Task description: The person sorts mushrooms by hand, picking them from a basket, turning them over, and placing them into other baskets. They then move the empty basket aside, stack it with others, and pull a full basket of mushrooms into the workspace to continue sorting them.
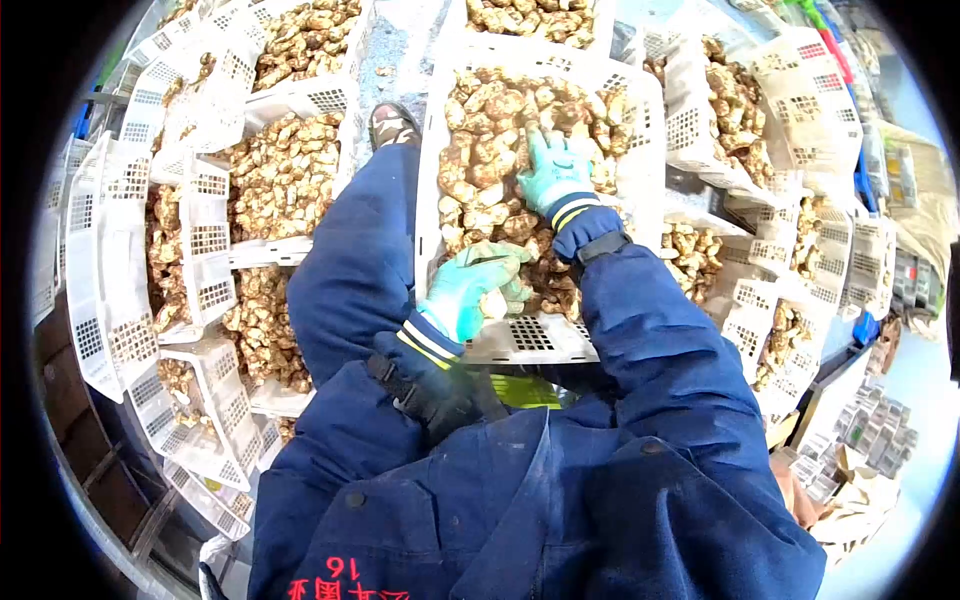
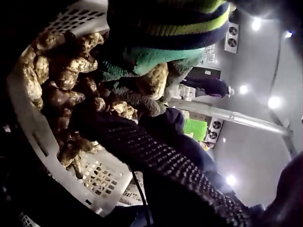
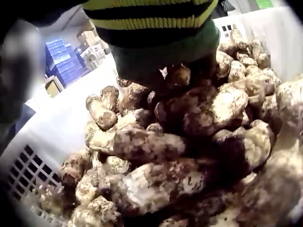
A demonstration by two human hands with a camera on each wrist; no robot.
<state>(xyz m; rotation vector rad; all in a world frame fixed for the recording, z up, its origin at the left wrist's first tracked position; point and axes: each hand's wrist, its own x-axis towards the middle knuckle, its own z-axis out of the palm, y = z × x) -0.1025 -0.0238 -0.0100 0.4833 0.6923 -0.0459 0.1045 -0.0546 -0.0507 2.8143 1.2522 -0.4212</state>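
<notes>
A white plastic crate [image 1: 530, 338] in front of me is heaped with knobby, earth-covered ginger roots [image 1: 490, 130]. My left hand [image 1: 470, 288], in a green glove, is at the crate's near edge and grips one root [image 2: 154, 80] in curled fingers. My right hand [image 1: 555, 172], also gloved, lies further in on the pile with its fingers spread over the roots. In the right wrist view the glove [image 3: 161, 52] presses down onto the pale roots [image 3: 156, 146]; its fingertips are hidden among them. The crate wall [image 2: 33, 127] shows beside the left hand.
Several more white crates of roots surround me: to the left [image 1: 280, 170], far left [image 1: 110, 250] and right [image 1: 735, 110]. My shoe [image 1: 392, 125] stands on the floor strip between crates. Stacked boxes [image 1: 880, 430] are at the lower right.
</notes>
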